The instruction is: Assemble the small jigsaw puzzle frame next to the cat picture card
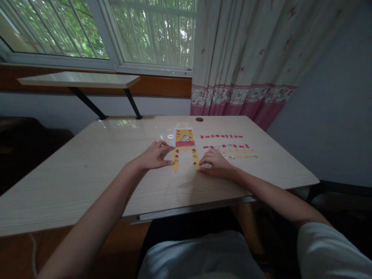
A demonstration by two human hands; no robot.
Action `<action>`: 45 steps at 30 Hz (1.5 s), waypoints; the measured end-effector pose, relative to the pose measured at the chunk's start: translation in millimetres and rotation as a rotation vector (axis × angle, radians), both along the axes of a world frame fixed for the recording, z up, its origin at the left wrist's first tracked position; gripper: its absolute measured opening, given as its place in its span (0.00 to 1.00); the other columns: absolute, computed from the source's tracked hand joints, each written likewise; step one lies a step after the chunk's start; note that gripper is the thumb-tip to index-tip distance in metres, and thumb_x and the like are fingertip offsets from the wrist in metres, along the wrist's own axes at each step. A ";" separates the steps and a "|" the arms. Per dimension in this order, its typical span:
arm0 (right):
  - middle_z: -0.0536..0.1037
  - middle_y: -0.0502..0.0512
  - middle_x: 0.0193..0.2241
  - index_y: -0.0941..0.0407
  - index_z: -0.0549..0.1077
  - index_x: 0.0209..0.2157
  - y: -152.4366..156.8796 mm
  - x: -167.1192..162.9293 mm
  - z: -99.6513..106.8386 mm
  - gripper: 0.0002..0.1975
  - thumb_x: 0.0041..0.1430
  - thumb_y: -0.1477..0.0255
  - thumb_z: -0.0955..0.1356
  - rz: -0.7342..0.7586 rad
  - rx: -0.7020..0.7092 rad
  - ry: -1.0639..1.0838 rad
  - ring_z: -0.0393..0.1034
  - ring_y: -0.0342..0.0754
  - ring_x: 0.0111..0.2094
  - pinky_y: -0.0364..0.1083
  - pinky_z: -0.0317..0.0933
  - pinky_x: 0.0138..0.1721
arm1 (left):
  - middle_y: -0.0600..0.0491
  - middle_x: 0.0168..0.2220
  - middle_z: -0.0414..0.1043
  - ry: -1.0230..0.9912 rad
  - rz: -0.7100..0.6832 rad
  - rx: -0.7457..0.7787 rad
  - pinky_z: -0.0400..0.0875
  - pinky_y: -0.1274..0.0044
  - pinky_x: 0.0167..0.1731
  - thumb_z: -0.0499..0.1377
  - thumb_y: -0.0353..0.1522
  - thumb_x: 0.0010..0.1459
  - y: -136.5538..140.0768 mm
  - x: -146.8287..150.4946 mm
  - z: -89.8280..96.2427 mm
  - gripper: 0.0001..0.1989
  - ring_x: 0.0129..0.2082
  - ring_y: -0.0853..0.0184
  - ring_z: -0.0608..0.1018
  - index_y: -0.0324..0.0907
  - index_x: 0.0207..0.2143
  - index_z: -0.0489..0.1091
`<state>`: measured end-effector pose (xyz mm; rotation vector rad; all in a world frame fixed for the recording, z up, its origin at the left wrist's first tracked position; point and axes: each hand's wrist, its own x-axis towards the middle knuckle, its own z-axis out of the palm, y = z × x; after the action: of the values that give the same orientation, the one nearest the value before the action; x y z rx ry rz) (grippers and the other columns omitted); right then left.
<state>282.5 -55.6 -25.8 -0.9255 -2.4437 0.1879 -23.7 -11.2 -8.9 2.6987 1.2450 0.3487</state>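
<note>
A partly assembled jigsaw puzzle (176, 159) lies flat on the table, its yellow pieces forming a top edge and two side strips around bare wood. My left hand (157, 155) rests at the left strip, thumb and fingers spread apart, the thumb tip touching the strip's edge. Against the lower right strip are the bent fingers and thumb of my right hand (216, 162), with a gap between them. Just above the frame lies a picture card (185, 138) with a white animal on orange and red.
Loose red puzzle pieces (222, 136) lie in a row at the right, with more red and yellow pieces (240, 151) in rows below. A raised shelf (84, 80) stands at the back left of the table (95, 182). A curtain (232, 58) hangs behind.
</note>
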 end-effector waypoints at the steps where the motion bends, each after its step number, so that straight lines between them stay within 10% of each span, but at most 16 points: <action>1: 0.77 0.53 0.30 0.53 0.76 0.31 0.2 -0.1 -0.2 0.12 0.53 0.59 0.69 -0.002 -0.012 -0.010 0.65 0.49 0.37 0.49 0.50 0.42 | 0.41 0.48 0.61 0.008 0.003 -0.001 0.59 0.62 0.49 0.56 0.55 0.48 -0.2 0.3 -0.3 0.38 0.47 0.52 0.65 0.41 0.55 0.64; 45: 0.77 0.55 0.34 0.54 0.77 0.34 5.4 -3.7 -0.3 0.12 0.60 0.66 0.64 -0.023 0.050 -0.137 0.63 0.49 0.39 0.49 0.50 0.43 | 0.41 0.51 0.60 0.141 0.017 -0.015 0.58 0.64 0.49 0.54 0.59 0.45 -6.2 7.3 -2.1 0.44 0.48 0.51 0.63 0.42 0.58 0.61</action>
<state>278.8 -50.2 -26.1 -0.9730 -2.5492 0.0559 -16.4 -17.4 -11.0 2.7432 1.3016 0.1527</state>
